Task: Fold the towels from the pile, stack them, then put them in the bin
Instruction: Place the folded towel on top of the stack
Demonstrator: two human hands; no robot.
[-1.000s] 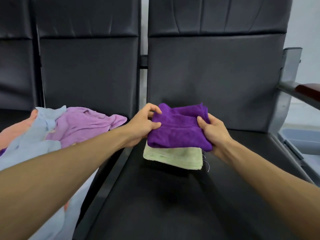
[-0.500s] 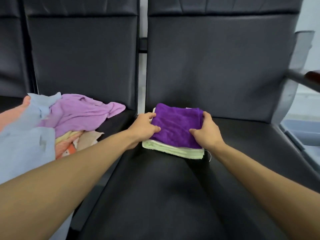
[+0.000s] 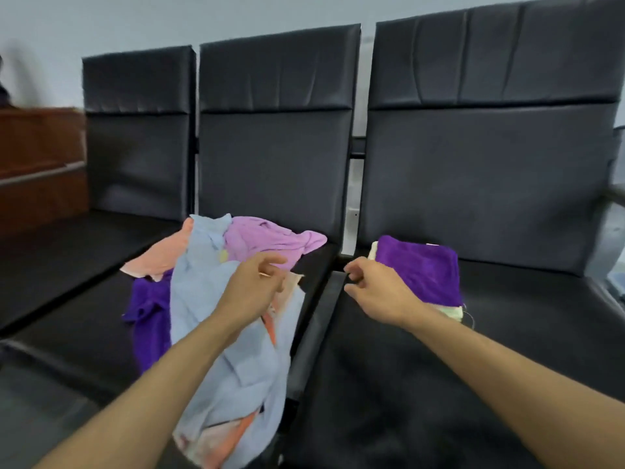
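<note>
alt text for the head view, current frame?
Two bare hands hover, holding nothing: the left hand over a loose pile of unfolded towels on the middle black seat, the right hand near a folded purple towel stacked on a pale green towel on the right seat.

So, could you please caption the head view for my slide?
Left hand over the unfolded towel pile, right hand near the folded purple towel stacked on a pale towel, on black seats.

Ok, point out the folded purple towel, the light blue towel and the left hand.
folded purple towel [image 3: 419, 269]: head view, middle of its top face.
light blue towel [image 3: 199, 289]: head view, upper part, left of the hand.
left hand [image 3: 252, 286]: head view, back of the hand.
</note>
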